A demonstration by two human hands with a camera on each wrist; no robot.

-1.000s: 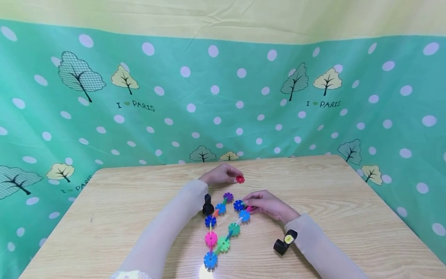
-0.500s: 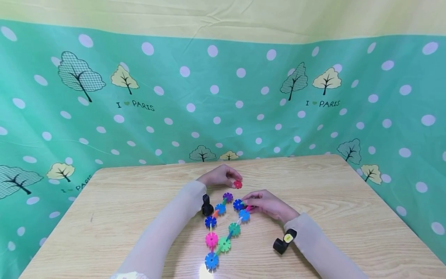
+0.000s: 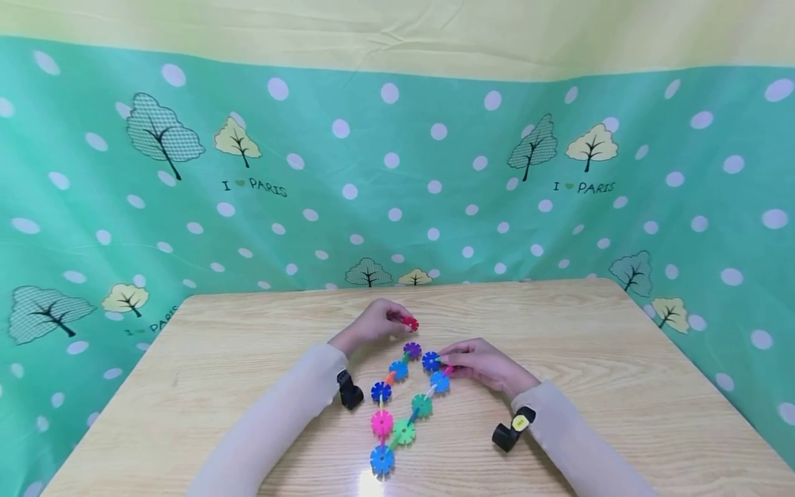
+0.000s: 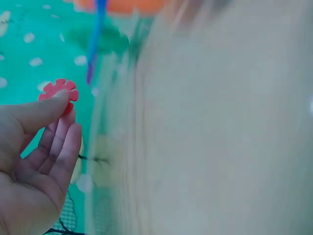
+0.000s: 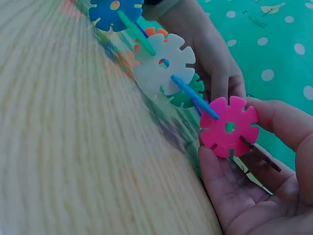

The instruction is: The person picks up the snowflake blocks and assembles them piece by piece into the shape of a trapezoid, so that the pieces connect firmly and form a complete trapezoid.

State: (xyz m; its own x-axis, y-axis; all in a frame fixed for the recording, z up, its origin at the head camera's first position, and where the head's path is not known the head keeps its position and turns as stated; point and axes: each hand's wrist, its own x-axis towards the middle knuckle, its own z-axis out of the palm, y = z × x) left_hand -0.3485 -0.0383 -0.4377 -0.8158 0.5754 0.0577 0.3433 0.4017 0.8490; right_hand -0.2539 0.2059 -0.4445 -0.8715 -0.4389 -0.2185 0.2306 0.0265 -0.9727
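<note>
Between thumb and fingertips, my left hand (image 3: 376, 322) pinches a red notched snowflake disc (image 4: 72, 93). It is held just beyond the purple disc (image 3: 412, 351), apart from it. That purple disc ends one arm of a V-shaped chain of interlocking discs on the table. My right hand (image 3: 487, 364) holds the other arm near its far end, beside a dark blue disc (image 3: 431, 361). In the right wrist view, thumb and fingers hold a pink disc (image 5: 244, 115), linked by a blue disc seen edge-on (image 5: 193, 95) to a pale disc (image 5: 146, 73).
The chain's light blue bottom disc (image 3: 381, 460) lies toward the front of the wooden table (image 3: 186, 400). A green dotted curtain (image 3: 397, 193) hangs behind and at both sides. Black wrist cameras, left (image 3: 350, 392) and right (image 3: 508, 436), sit low over the table.
The left hand has carried the red disc leftward, past the gap between the chain's two ends. The right hand keeps its hold almost unmoved. The head view has shifted slightly.
</note>
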